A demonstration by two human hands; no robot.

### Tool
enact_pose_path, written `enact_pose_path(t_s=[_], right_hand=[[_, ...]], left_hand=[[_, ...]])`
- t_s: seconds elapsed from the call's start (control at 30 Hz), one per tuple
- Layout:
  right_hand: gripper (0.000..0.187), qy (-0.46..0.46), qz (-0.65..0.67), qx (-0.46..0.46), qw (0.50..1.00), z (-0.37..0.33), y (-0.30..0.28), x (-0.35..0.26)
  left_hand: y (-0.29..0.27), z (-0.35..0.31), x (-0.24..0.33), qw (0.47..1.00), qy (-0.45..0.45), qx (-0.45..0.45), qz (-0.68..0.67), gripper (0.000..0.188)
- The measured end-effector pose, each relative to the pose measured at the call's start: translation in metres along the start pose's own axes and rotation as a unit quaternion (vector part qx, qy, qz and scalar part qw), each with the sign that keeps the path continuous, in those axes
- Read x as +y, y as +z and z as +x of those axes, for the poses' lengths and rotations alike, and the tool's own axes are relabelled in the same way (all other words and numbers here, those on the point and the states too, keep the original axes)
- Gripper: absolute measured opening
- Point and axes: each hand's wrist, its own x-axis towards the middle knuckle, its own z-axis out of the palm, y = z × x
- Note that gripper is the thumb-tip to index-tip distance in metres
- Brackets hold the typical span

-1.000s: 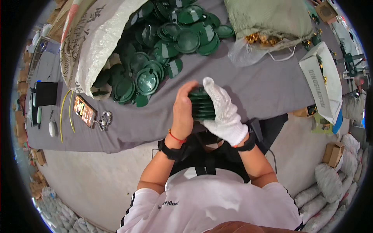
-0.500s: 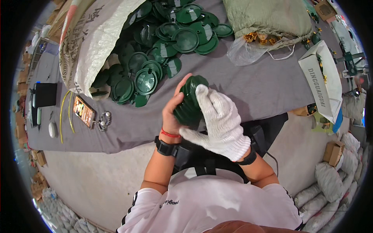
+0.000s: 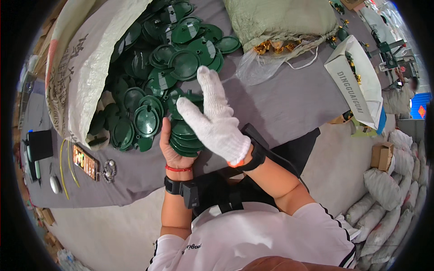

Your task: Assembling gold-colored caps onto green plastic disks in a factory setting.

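Note:
My bare left hand, with a red cord on its wrist, cups a stack of round dark green plastic lids from below, thumb along its side. Over the stack's far right side reaches my right hand in a white knitted glove. Its thumb and fingers are stretched out and apart, pointing at the pile. Just beyond both hands, a large heap of the same green lids spills from a white woven sack. The glove hides part of the stack.
At left on the grey-covered table lie a lit phone, a beaded bracelet, yellow strips and a black box. A greenish sack with gold pieces and a white carton stand at the right. Filled sacks line the floor.
Both hands have moved left with the stack, closer to the heap. My right hand has come off the stack's side and opened its thumb and fingers. The whole view has shifted.

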Motion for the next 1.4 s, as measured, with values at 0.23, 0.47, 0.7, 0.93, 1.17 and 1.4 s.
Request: enact_pose_path(t_s=[0.23, 0.47, 0.7, 0.93, 1.17, 1.4], right_hand=[[0.02, -0.171, -0.208, 0.146, 0.952, 0.068, -0.125, 0.062], [0.04, 0.016, -0.69, -0.205, 0.694, 0.216, -0.191, 0.103], [0.049, -0.134, -0.665, -0.01, 0.734, 0.273, -0.219, 0.186], [0.05, -0.142, -0.668, -0.02, 0.73, 0.221, -0.219, 0.202], [0.049, -0.118, -0.654, -0.033, 0.746, 0.209, -0.193, 0.172], [0.045, -0.01, -0.545, -0.098, 0.833, 0.155, -0.167, 0.121]], left_hand=[[0.014, 0.002, -0.003, 0.999, -0.018, -0.028, -0.034, 0.08], [0.008, -0.005, -0.005, 0.995, -0.056, -0.065, 0.044, 0.09], [0.007, -0.001, -0.002, 0.993, -0.023, -0.118, 0.001, 0.079], [0.029, 0.003, -0.001, 0.989, 0.109, -0.094, -0.045, 0.07], [0.017, 0.004, 0.001, 0.993, 0.044, -0.107, -0.009, 0.074], [0.018, 0.007, -0.014, 0.997, 0.014, -0.064, 0.038, 0.073]])
